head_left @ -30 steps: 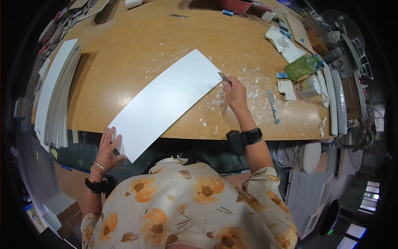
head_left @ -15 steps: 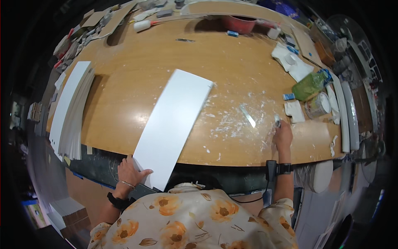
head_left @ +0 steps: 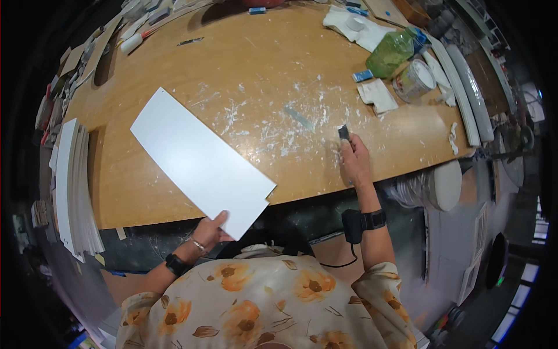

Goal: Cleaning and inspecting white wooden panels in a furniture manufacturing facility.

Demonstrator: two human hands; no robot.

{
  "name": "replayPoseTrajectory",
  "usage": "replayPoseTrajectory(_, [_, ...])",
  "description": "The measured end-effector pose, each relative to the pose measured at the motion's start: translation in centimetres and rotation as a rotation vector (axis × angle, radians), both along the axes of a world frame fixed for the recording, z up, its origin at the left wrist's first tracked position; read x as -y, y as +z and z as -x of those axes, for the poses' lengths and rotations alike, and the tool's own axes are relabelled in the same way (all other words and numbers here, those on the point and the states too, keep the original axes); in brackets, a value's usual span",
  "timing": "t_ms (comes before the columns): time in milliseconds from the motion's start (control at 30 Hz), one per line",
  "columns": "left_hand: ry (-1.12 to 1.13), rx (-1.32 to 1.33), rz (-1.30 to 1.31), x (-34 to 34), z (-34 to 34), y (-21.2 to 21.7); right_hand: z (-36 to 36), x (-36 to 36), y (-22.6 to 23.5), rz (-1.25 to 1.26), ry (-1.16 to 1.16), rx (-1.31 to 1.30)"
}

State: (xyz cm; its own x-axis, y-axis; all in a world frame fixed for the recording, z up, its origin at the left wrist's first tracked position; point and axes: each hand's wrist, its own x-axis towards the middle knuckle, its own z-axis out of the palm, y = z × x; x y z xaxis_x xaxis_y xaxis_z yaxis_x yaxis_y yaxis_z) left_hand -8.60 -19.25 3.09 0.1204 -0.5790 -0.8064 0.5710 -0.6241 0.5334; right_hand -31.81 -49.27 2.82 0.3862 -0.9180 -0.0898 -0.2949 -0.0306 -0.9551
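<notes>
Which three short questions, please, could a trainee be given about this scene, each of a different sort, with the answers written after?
1. Which end of the white panel does the left hand hold?
2. True or false: the stack of white boards stands to the right of the panel.
3. What is in the right hand?
a) a white cloth
b) a small dark object
c) a green bottle

Key:
1. The end nearest the person's body.
2. False; the stack is to its left.
3. b
</notes>
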Motion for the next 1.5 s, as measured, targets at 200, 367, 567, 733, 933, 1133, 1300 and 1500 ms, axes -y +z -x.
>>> replayPoseTrajectory(200, [-0.698, -0.166, -0.047, 3.5, 1.6, 0.8, 0.6, -8.1, 1.4, -0.294, -0.028, 0.173])
replayPoseTrajectory(367, [-0.577, 1.166, 0.575, 8.3, -1.5, 4.0, 2.4, -13.6, 0.6, -0.131, -0.169, -0.062])
replayPoseTrajectory(567, [-0.912, 1.897, 0.583, 10.3, -4.7, 0.0, 3.1, -18.7, 1.0, -0.121, -0.216, -0.297])
replayPoseTrajectory(733, [-0.930, 1.918, 0.599, 10.4, -4.6, -0.4, 2.7, -20.6, 1.0, -0.149, -0.266, -0.337])
replayPoseTrajectory(933, [-0.949, 1.893, 0.559, 12.3, -7.2, -0.5, 2.0, -20.1, 1.2, -0.149, -0.290, -0.395])
replayPoseTrajectory(1133, [-0.910, 1.884, 0.533, 12.6, -7.3, -0.4, 1.5, -20.1, 0.8, -0.200, -0.317, -0.137])
replayPoseTrajectory(1300, [-0.876, 1.863, 0.539, 12.7, -7.4, -0.5, 1.3, -19.9, 0.7, -0.114, -0.314, -0.258])
replayPoseTrajectory(1500, [-0.876, 1.859, 0.539, 12.6, -7.2, -0.2, 1.0, -19.4, 1.3, -0.156, -0.306, -0.338])
